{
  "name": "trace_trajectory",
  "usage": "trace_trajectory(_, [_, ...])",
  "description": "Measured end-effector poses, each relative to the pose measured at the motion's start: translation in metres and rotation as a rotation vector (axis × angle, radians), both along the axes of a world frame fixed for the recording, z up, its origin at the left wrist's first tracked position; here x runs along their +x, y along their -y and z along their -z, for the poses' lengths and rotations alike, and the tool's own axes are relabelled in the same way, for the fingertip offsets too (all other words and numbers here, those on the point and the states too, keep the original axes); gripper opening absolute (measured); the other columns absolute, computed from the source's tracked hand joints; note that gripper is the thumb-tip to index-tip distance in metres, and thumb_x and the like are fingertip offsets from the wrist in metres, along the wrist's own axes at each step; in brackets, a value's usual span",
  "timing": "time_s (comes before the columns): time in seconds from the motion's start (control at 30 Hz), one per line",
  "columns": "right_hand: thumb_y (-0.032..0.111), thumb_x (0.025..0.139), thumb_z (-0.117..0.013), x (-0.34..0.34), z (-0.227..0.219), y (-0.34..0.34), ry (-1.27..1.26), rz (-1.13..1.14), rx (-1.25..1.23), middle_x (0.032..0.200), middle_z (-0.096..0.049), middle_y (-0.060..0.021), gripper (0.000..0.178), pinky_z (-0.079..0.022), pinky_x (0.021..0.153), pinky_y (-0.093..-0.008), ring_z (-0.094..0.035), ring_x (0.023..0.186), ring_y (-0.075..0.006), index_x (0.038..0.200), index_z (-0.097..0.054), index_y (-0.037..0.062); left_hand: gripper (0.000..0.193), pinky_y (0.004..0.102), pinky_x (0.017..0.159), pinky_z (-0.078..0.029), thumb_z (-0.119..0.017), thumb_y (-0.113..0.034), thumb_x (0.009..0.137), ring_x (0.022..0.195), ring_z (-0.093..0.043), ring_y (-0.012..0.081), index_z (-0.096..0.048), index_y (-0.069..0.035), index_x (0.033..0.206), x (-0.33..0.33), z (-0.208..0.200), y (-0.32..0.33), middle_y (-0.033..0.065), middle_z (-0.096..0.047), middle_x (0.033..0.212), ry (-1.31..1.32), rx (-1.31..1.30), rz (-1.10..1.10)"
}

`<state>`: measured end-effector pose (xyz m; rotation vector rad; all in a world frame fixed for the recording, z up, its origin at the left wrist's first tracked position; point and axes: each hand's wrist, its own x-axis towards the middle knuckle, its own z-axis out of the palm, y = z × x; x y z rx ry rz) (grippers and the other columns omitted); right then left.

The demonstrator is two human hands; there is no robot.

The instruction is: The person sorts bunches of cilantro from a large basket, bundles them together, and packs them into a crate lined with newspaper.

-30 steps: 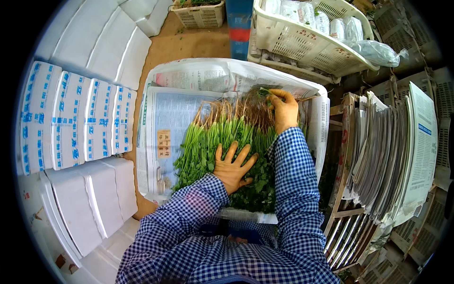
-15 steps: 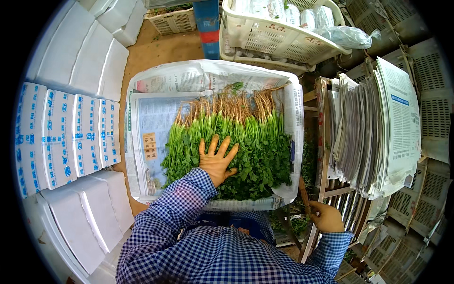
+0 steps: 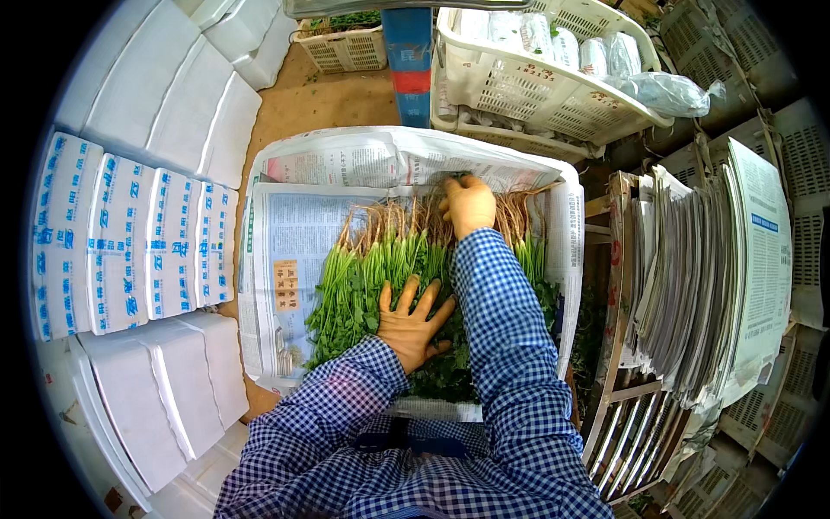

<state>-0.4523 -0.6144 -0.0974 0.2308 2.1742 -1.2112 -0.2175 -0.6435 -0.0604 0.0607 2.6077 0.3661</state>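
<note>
Already in a row on newspaper point(image 3: 298, 212), greens point(image 3: 335, 316) lie uncovered as a left hand point(image 3: 411, 329) rests across them, fingers spread, and a right hand point(image 3: 469, 208) curls at the roots point(image 3: 393, 216), any pinch hidden.

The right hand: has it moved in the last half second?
Yes: the right hand has moved away from the wooden rack, leftward and up the picture, to the brown roots.

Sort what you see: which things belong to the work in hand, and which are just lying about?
Likely part of the work:
greens, beneath the spread left hand
roots, at the right hand
newspaper lining, around the greens

Likely just lying about:
white boxes, left
crate of wrapped packs, beyond
paper stack, right, untouched
</note>
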Motion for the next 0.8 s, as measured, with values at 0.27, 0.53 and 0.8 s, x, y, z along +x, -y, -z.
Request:
trace_trajectory(0.27, [0.026,0.095,-0.072,0.018,-0.045,-0.101,-0.285,-0.004,-0.161,0.101,-0.076,-0.0126,0.030,-0.058,0.059,-0.0303,-0.072,0.072,-0.0168,0.117,-0.072,0.0060,0.077,0.0726,0.117,-0.004,-0.065,-0.055,0.093,0.152,-0.015,0.0454,-0.034,-0.022,0.156,0.009,0.011,0.002,0.0174,-0.022,0.165,-0.065,0.083,-0.058])
trace_trajectory(0.53, [0.023,0.095,-0.060,0.004,0.006,-0.062,-0.565,-0.806,0.566,0.102,-0.075,-0.0171,0.027,-0.058,0.084,-0.0440,-0.073,0.094,-0.0328,0.117,-0.072,0.0105,0.077,0.0721,0.117,-0.005,-0.067,-0.054,0.091,0.151,-0.017,0.0447,-0.036,-0.022,0.154,0.005,0.002,0.000,0.0171,-0.025,0.163,-0.038,0.032,-0.054])
trace_trajectory(0.8, [0.009,0.095,-0.066,0.113,-0.138,-0.239,-0.212,0.340,-0.782,0.058,-0.062,-0.0041,0.017,-0.048,0.046,-0.0257,-0.056,0.046,-0.0119,0.106,-0.068,-0.0041,0.075,0.0679,0.121,-0.002,-0.062,-0.047,0.096,0.153,-0.012,0.0457,-0.032,-0.019,0.158,0.005,-0.010,0.008,0.0187,-0.017,0.168,0.004,0.024,-0.059])
